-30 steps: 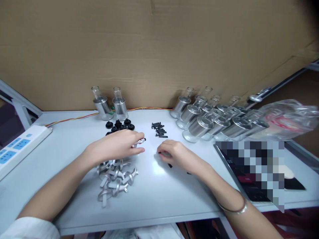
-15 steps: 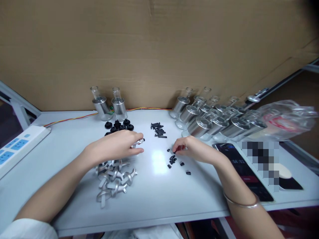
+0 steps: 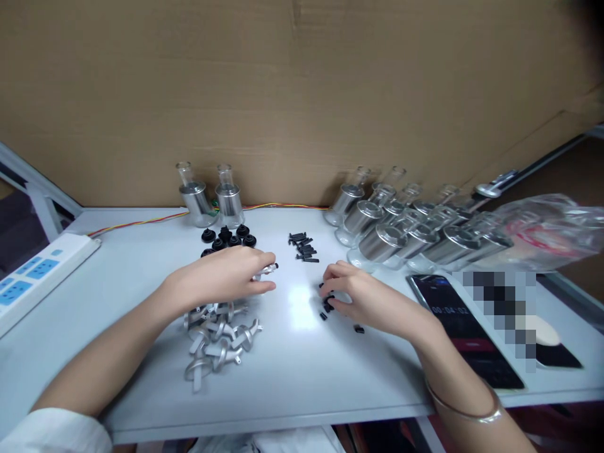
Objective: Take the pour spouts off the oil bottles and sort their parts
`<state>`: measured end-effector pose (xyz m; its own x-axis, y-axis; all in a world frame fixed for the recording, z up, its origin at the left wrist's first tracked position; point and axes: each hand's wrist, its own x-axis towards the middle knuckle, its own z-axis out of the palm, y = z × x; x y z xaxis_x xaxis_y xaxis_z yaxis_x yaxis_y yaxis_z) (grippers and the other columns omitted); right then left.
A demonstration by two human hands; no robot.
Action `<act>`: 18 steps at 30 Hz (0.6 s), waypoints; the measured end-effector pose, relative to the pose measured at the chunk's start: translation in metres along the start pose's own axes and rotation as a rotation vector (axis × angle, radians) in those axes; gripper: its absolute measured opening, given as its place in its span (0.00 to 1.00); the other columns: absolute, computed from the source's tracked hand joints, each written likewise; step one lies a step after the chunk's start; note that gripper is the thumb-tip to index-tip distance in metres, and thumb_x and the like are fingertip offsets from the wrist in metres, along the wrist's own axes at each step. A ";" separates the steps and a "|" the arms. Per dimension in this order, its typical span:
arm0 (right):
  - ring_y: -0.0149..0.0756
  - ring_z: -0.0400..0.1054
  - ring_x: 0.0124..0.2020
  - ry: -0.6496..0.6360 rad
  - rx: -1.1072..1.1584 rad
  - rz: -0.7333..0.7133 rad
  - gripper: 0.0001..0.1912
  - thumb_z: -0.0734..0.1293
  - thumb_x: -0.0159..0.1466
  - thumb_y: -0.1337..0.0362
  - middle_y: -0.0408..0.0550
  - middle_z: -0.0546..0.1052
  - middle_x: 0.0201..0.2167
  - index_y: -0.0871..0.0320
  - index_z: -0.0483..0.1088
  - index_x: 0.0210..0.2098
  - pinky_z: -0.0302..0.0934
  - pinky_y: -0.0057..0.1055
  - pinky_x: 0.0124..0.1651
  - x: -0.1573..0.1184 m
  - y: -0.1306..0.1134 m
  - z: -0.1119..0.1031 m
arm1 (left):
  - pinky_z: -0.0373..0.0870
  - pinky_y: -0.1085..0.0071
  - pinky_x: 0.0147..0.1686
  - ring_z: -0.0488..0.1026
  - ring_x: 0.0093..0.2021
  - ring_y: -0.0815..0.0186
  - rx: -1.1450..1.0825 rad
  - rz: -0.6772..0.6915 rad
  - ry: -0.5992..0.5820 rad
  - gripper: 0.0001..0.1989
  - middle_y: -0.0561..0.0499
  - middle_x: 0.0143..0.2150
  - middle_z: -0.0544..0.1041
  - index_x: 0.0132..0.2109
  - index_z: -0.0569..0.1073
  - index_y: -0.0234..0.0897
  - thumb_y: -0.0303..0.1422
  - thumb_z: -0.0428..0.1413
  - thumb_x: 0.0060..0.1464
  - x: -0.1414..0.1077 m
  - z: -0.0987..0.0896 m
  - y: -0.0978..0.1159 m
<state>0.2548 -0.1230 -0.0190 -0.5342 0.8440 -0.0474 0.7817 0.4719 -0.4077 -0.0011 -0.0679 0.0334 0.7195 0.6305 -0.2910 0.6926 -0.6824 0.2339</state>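
1. Since the frame half a second earlier, the right hand (image 3: 356, 296) is dipping slightly nearer and left over the small black pieces (image 3: 323, 316), its thumb now parting from its fingers; the left hand (image 3: 226, 274) is staying put.
2. Small black pieces are lying right of the table's middle, partly hidden by the right hand, whose fingers are curling above them; whether it is gripping one, one cannot tell. A stray black piece (image 3: 359, 329) is lying apart, nearer and to the right.
3. Between thumb and fingers, the left hand is gripping a silver piece (image 3: 267, 270), its dark-tipped end pointing right, probably to keep that end accessible to the other hand.
4. Silver fittings (image 3: 219, 327) are heaping on the near side of the left hand; black round parts (image 3: 250, 241) are sitting beyond it, some hidden by it. Separate piles are seemingly keeping each kind within reach.
5. Dark rods (image 3: 307, 251) are lying farther off, between the hands.
6. Two bottles (image 3: 229, 200) are standing far left; a bottle cluster (image 3: 384, 239) is crowding the far right, limiting room there, beside a plastic bag (image 3: 542, 226).
7. A phone (image 3: 472, 333) is lying right of the right forearm; a power strip (image 3: 44, 280) is occupying the left edge.
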 end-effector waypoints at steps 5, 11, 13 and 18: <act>0.37 0.64 0.36 -0.024 -0.116 -0.018 0.11 0.64 0.55 0.78 0.48 0.71 0.30 0.57 0.74 0.26 0.59 0.32 0.38 0.005 -0.002 0.012 | 0.58 0.71 0.26 0.71 0.31 0.62 -0.015 0.027 0.006 0.13 0.48 0.34 0.73 0.39 0.68 0.37 0.42 0.47 0.61 0.002 0.005 -0.002; 0.33 0.67 0.36 -0.014 0.061 -0.017 0.10 0.64 0.57 0.76 0.46 0.73 0.32 0.56 0.73 0.28 0.61 0.29 0.39 0.006 0.003 0.008 | 0.57 0.71 0.26 0.70 0.31 0.61 -0.008 0.027 -0.007 0.13 0.49 0.34 0.73 0.38 0.68 0.38 0.42 0.47 0.61 0.001 0.007 -0.003; 0.31 0.68 0.33 0.016 0.162 0.006 0.08 0.64 0.57 0.74 0.44 0.74 0.32 0.56 0.73 0.31 0.62 0.27 0.38 0.004 0.004 -0.001 | 0.57 0.71 0.25 0.70 0.31 0.62 -0.011 0.026 -0.008 0.13 0.48 0.33 0.73 0.38 0.68 0.38 0.42 0.47 0.61 0.001 0.006 -0.001; 0.32 0.69 0.32 0.123 0.207 0.108 0.06 0.64 0.60 0.67 0.44 0.76 0.31 0.55 0.74 0.34 0.63 0.28 0.37 -0.011 0.013 -0.017 | 0.57 0.71 0.25 0.70 0.30 0.62 -0.009 0.015 -0.020 0.13 0.48 0.33 0.73 0.37 0.67 0.38 0.42 0.46 0.61 0.000 0.004 0.000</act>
<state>0.2760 -0.1221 -0.0086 -0.3980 0.9174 0.0056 0.7428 0.3258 -0.5848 -0.0017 -0.0696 0.0296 0.7285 0.6129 -0.3060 0.6825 -0.6881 0.2464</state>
